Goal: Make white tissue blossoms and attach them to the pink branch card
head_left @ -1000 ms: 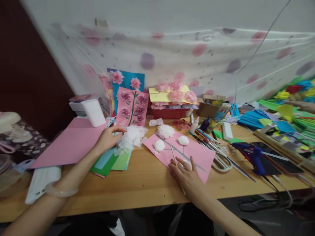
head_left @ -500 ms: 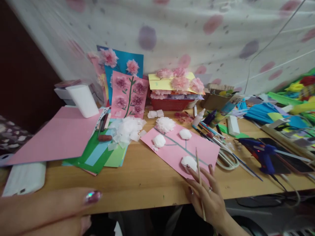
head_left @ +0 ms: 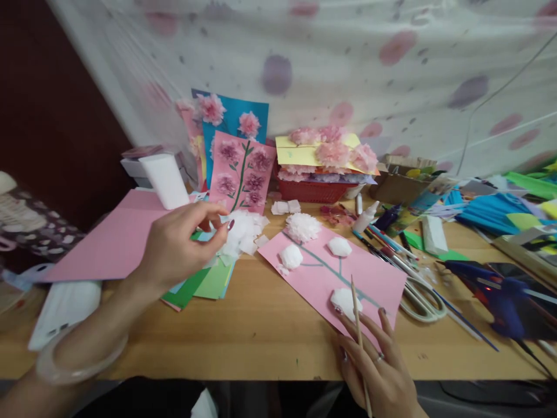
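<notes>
My left hand (head_left: 180, 244), with a white bangle at the wrist, hovers by the heap of white tissue paper squares (head_left: 246, 232). Its fingers are curved, thumb apart from them, and nothing shows between them. At the near edge of the pink card (head_left: 313, 278), my right hand (head_left: 378, 360) holds a thin wooden stick (head_left: 357, 313) that points up and away. Its fingertips touch the card beside a white tissue puff (head_left: 346, 303). Painted green stems run across the card. Two more small puffs and a fuller white tissue flower (head_left: 303, 227) sit along them.
Scissors (head_left: 422, 299), brushes and a blue glue gun (head_left: 500, 290) lie to the right. Left are coloured paper sheets (head_left: 104, 244) and a white box (head_left: 164, 181). Finished flower cards (head_left: 243, 174) and a red basket (head_left: 313, 190) stand at the back.
My left hand has moved from the near left corner up and away to the tissue squares. My right hand stays on the card with the stick. The view has shifted slightly left.
</notes>
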The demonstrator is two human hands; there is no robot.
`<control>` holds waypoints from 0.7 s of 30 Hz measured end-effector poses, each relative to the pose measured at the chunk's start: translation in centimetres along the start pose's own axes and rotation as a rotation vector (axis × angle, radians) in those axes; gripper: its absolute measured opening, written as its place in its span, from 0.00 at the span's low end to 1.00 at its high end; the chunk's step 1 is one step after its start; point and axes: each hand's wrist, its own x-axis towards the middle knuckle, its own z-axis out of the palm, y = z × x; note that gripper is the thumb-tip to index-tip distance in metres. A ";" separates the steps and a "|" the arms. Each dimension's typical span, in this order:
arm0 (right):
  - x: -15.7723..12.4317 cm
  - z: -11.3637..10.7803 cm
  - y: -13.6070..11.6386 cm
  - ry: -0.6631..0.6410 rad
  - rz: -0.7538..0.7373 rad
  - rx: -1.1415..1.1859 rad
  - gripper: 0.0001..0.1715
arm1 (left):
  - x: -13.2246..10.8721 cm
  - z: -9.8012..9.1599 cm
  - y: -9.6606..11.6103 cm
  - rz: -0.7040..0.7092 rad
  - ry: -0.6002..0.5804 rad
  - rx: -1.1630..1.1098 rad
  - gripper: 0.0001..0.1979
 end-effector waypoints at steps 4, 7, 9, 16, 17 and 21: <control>-0.3 0.1 0.2 0.025 -0.006 0.026 0.16 | 2.2 -0.8 -3.7 0.138 -0.129 0.461 0.10; -0.7 0.0 0.4 0.032 0.012 0.070 0.18 | 3.1 -0.7 -7.2 0.124 -0.204 0.529 0.14; -1.0 -0.1 0.6 0.027 0.030 0.117 0.19 | 3.3 -0.4 -8.7 0.125 -0.213 0.496 0.11; 0.2 -1.0 0.6 0.137 0.379 0.305 0.19 | 2.7 -1.2 -7.3 0.066 -0.215 0.254 0.07; 0.9 -0.9 0.3 0.200 0.472 0.365 0.23 | 2.5 -1.3 -6.6 0.026 -0.230 0.172 0.07; 4.6 -0.2 -1.1 0.421 0.859 0.600 0.17 | 1.7 -0.3 -3.7 -0.100 -0.339 -0.176 0.11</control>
